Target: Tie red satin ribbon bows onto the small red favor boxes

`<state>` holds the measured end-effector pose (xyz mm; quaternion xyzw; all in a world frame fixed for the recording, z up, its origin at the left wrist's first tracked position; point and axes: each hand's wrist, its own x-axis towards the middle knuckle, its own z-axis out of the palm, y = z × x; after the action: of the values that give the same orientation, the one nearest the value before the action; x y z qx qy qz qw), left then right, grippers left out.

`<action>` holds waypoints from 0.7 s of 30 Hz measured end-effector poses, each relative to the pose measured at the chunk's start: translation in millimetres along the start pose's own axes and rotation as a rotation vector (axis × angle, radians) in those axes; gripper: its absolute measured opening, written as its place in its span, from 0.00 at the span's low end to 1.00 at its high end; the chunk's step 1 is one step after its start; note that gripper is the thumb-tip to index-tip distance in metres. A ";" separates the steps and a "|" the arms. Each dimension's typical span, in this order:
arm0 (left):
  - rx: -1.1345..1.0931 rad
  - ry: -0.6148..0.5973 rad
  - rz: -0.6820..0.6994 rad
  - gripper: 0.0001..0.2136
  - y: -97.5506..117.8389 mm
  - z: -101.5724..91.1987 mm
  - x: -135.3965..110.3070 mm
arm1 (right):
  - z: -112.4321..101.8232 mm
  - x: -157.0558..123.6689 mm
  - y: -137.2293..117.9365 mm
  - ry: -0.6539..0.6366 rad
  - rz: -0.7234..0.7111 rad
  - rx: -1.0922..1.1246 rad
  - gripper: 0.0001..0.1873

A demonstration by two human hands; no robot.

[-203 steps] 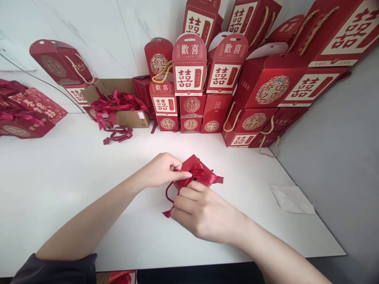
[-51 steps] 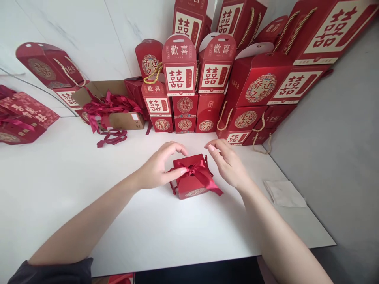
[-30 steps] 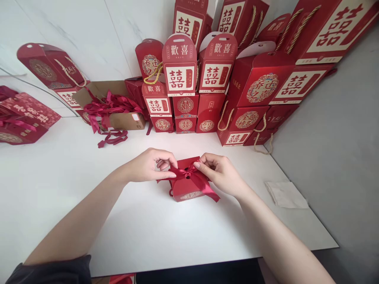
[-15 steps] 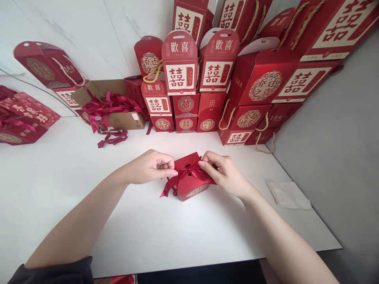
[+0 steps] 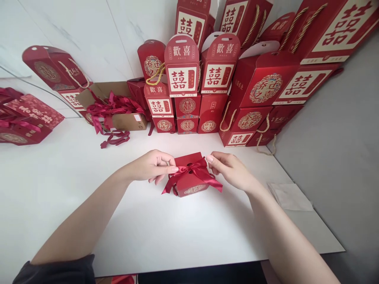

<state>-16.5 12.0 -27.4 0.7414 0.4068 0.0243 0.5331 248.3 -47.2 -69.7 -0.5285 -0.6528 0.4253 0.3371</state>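
A small red gift box (image 5: 189, 184) stands on the white table (image 5: 148, 228), a dark red satin ribbon bow (image 5: 194, 170) tied across its top. My left hand (image 5: 151, 165) is at the box's left side, thumb and forefinger pinched on the bow's left loop. On the other side, my right hand (image 5: 229, 167) pinches the right loop with its fingertips. Two ribbon tails hang down the box's front corners.
Stacks of red gift boxes (image 5: 213, 79) with gold rope handles line the back wall and right corner. A brown carton of loose red ribbons (image 5: 115, 108) sits back left. More red boxes (image 5: 23, 118) lie far left. A white tissue (image 5: 290, 195) rests by the right edge.
Both hands have pulled outward a little on the bow loops, spreading the bow wider. The box has turned slightly and both tails now hang down the front.
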 end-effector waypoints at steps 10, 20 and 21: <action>-0.048 0.094 -0.021 0.19 0.3 13.8 6.6 | -20.3 -11.1 -3.2 -0.507 0.083 0.106 0.18; -0.097 0.228 -0.089 0.21 -1.6 18.8 11.6 | -23.4 -7.3 2.8 -0.584 0.077 0.178 0.16; -0.088 0.228 -0.090 0.21 -1.4 18.6 11.5 | -24.0 -6.7 3.9 -0.589 0.078 0.162 0.15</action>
<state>-0.9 5.0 -41.1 0.6906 0.4962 0.1023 0.5161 272.7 -48.6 -63.3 -0.3785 -0.6658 0.6233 0.1579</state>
